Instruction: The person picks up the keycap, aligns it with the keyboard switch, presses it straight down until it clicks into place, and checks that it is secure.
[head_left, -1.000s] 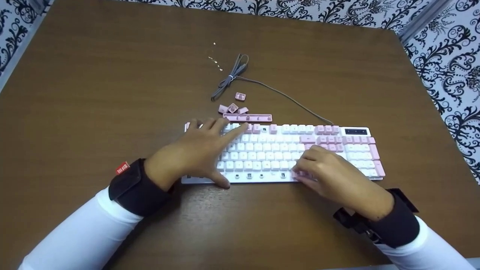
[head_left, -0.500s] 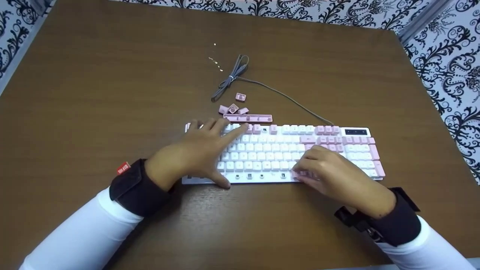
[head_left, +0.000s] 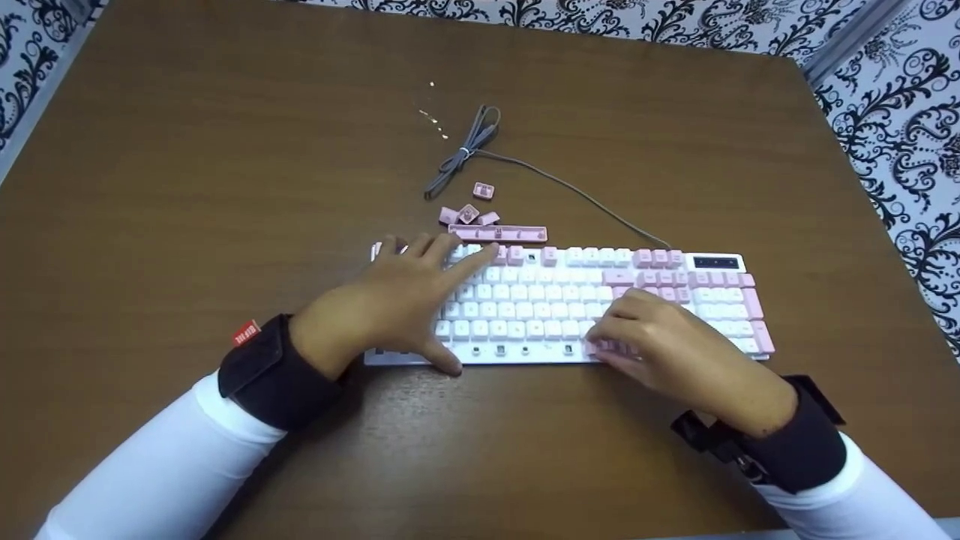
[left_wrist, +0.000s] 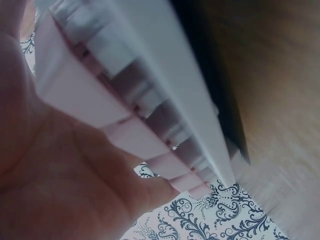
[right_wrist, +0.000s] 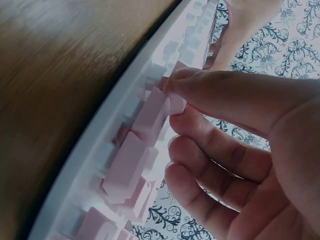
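Resting on a brown table point(head_left: 225, 150), the white-and-pink keyboard point(head_left: 525, 311) marks the dial's centre, 12 o'clock being the far edge; it could skid if pushed harder than it is steadied. The left hand point(head_left: 390, 300), at 9 o'clock, lies spread wide over the keyboard's end, fingers extended, grasping no loose part. The right hand point(head_left: 652, 337), at 4 o'clock, pinches 1 pink key point(right_wrist: 176, 102) between thumb and forefinger at the near row, its other fingers part curled; a crooked push or pull could jam that key. Toward 11 o'clock lies a bundled cable point(head_left: 464, 152). Nearer, 1 long key point(head_left: 497, 234) and 4 small keys point(head_left: 468, 214) lie loose; a careless left fingertip could scatter them. Smallest, 4 bare sockets point(head_left: 500, 350) show along the near row, between the hands.
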